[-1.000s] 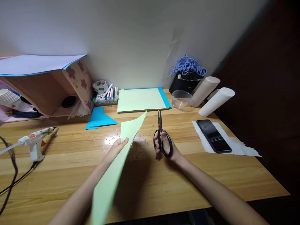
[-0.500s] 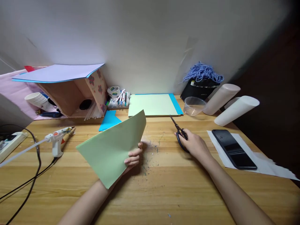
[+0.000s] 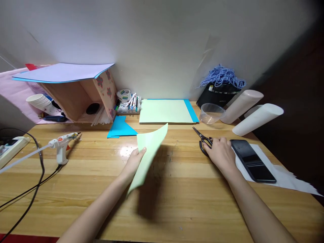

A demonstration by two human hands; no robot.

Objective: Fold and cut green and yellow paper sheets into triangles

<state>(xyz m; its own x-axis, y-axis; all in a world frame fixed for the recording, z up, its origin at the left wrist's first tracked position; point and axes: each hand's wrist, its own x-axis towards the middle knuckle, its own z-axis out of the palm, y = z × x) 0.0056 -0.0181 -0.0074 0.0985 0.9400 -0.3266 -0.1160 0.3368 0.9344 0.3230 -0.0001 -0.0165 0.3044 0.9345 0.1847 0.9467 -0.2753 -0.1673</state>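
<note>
- Far left, a white power strip sits on the table, with dark cords running near it
- Beside it, a white glue gun lies with a pale stick out of its rear
- Behind, an open-fronted box has flower shapes on one side and a lilac sheet over its top; stacked paper cups are to its left
- Right of the box, a tape roll and a tray of markers stand by the wall
- In front of them are angular blue pieces; their shaping looks done
- The left grip is clamped on a light green sheet, thumb on the visible face; the sheet is tilted and curved above the table, its shadow below
- That sheet is off the table, but no cut shows on this face, so any shaping of it seems not yet done
- Behind it, a flat green stack with a blue strip at its right edge lies along the wall
- The right grip covers the handles of the scissors; I cannot tell whether it is clamped or loose; the blades look nearly together, apart from the sheet
- Far right are a clear bowl, blue yarn on a black pouch, and a phone on white paper
</note>
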